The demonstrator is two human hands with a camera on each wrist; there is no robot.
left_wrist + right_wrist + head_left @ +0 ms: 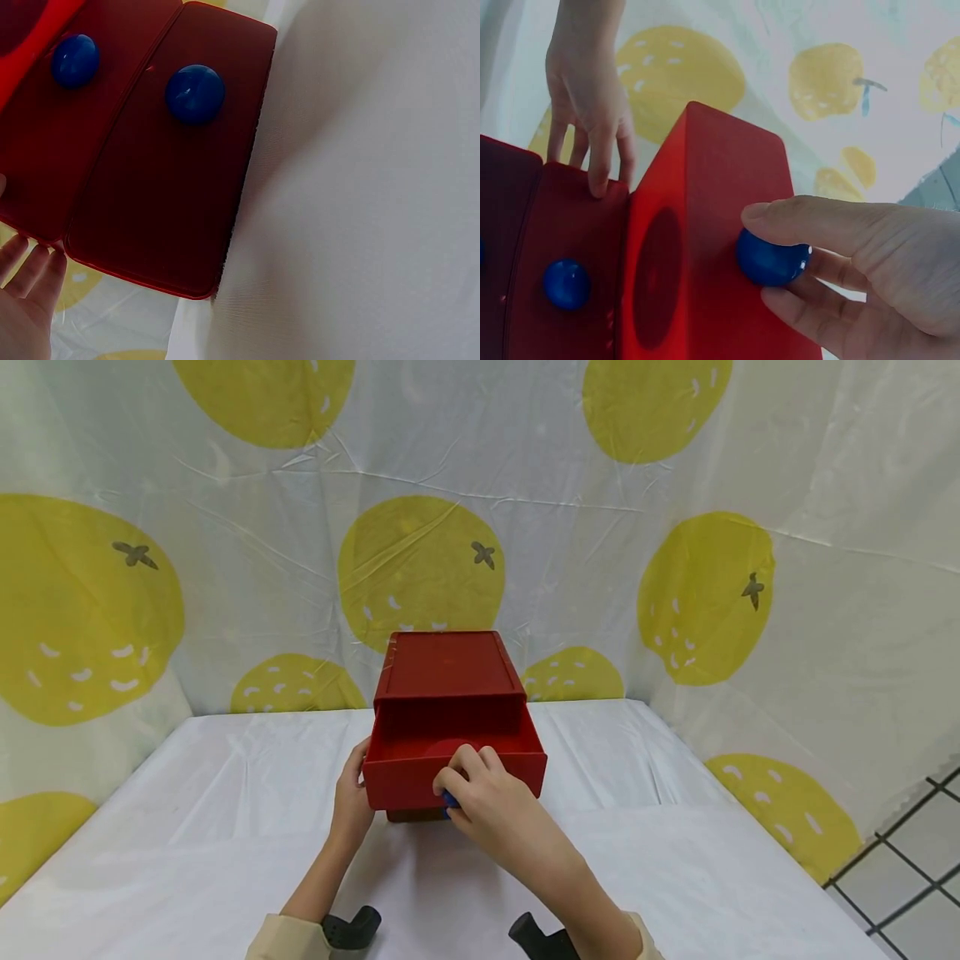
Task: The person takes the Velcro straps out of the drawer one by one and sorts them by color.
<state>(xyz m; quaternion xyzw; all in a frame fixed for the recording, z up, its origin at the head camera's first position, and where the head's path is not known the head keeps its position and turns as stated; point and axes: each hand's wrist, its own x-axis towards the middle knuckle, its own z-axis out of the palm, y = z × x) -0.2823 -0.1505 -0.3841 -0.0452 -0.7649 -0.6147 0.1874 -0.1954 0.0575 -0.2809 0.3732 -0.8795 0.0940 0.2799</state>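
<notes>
A red drawer cabinet [452, 664] stands on the white-covered table with its top drawer [405, 783] pulled well out. My right hand [498, 814] pinches the blue knob [769, 259] on that drawer's front between thumb and fingers. Lower fronts carry blue knobs too, such as one [566, 283] in the right wrist view and another [195, 94] in the left. At the cabinet's left side, my left hand [351, 797] rests its extended fingers [46, 281] along the side, the thumb [600, 161] reaching onto the front. Inside the open drawer shows a round red shape [450, 747].
White cloth [187, 827] covers the table. Behind it hangs a pale curtain [562, 543] printed with yellow fruit. A black wire grid [907, 860] stands at the lower right. Dark devices [352, 928] are strapped at both wrists.
</notes>
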